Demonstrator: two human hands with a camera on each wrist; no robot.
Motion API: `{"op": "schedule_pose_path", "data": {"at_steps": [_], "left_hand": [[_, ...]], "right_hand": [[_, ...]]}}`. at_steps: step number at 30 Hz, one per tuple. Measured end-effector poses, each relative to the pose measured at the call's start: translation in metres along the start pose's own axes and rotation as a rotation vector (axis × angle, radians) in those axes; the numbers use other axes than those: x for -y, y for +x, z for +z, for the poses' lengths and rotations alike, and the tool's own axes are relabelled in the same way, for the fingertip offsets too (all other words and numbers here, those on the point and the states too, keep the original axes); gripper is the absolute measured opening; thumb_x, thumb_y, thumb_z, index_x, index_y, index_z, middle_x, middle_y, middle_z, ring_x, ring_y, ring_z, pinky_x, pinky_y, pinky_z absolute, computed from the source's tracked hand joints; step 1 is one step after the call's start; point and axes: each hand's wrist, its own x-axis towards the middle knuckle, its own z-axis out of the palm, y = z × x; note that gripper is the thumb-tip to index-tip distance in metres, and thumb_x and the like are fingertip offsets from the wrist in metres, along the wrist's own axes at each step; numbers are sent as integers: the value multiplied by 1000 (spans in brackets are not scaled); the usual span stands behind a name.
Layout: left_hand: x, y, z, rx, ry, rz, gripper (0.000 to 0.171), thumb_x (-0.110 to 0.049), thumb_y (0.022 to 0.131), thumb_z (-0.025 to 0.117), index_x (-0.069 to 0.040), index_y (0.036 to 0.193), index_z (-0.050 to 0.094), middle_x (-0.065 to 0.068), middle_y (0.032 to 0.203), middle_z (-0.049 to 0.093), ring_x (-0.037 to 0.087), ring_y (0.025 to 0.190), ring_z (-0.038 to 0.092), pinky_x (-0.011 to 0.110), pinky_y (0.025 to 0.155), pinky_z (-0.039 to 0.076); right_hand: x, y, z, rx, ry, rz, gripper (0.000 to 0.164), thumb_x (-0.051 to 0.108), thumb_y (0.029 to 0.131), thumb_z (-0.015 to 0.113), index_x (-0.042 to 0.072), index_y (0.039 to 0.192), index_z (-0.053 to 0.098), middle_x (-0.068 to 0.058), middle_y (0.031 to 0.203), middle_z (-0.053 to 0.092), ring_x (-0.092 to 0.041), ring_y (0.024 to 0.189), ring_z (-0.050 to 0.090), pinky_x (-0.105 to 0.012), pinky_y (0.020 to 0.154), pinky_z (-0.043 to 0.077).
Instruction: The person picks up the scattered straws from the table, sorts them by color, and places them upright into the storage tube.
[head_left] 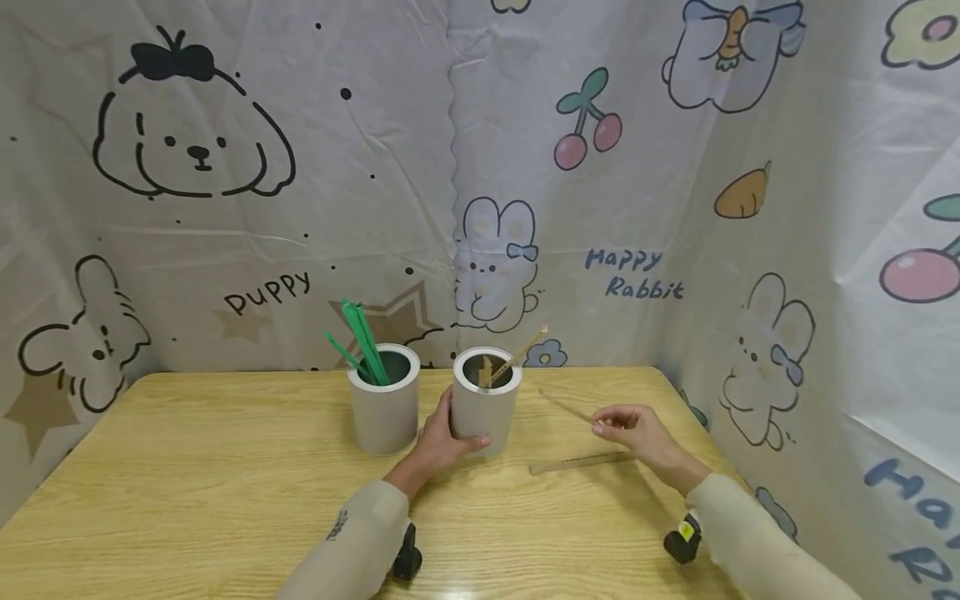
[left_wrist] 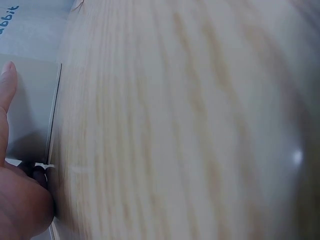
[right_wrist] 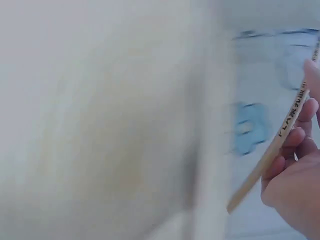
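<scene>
My left hand (head_left: 442, 443) grips a white cylindrical holder (head_left: 487, 415), its thumb across the front near the base. Several tan sticks (head_left: 522, 353) lean inside this holder. In my right hand (head_left: 641, 433) a thin tan paper-wrapped straw (head_left: 567, 407) is pinched, pointing left and slightly up above the table. Printed characters run along that straw (right_wrist: 272, 150) in the right wrist view. Beneath the right hand, another tan straw (head_left: 577, 461) lies on the table. The left wrist view catches only part of the left hand (left_wrist: 22, 200) against the holder (left_wrist: 32, 110).
To the left stands a second white holder (head_left: 385, 421) with several green straws (head_left: 363, 337) in it. Both holders sit near the back edge of the wood-grain table (head_left: 225, 483). A printed cloth (head_left: 375, 142) hangs behind and along the right side.
</scene>
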Motion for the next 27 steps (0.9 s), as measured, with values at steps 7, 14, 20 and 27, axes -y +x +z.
{"op": "schedule_pose_path", "data": {"at_steps": [7, 14, 20, 27], "left_hand": [[0, 1, -3, -2, 2, -3, 108, -21, 79, 88, -13, 161, 19, 22, 159, 39, 43, 145, 40, 61, 120, 30], [1, 2, -3, -1, -1, -8, 108, -21, 79, 89, -13, 161, 19, 21, 160, 39, 42, 145, 40, 60, 120, 30], [0, 1, -2, 7, -2, 2, 108, -21, 78, 89, -10, 161, 20, 23, 159, 39, 43, 145, 40, 60, 120, 31], [-1, 0, -2, 19, -9, -1, 108, -22, 80, 88, -10, 161, 18, 23, 160, 36, 43, 145, 39, 61, 119, 31]], "right_hand": [[71, 21, 6, 25, 673, -194, 34, 0, 104, 49, 22, 99, 75, 11, 94, 71, -3, 85, 59, -19, 79, 48], [123, 44, 39, 34, 846, -264, 24, 9, 104, 54, 22, 97, 74, 8, 93, 69, -7, 87, 60, -22, 79, 46], [122, 68, 70, -123, 665, -95, 24, 9, 102, 58, 25, 90, 72, 11, 88, 67, -5, 86, 59, -22, 80, 44], [96, 73, 81, -189, 72, 90, 40, 30, 99, 67, 4, 129, 66, -9, 123, 66, -19, 113, 58, -44, 107, 45]]}}
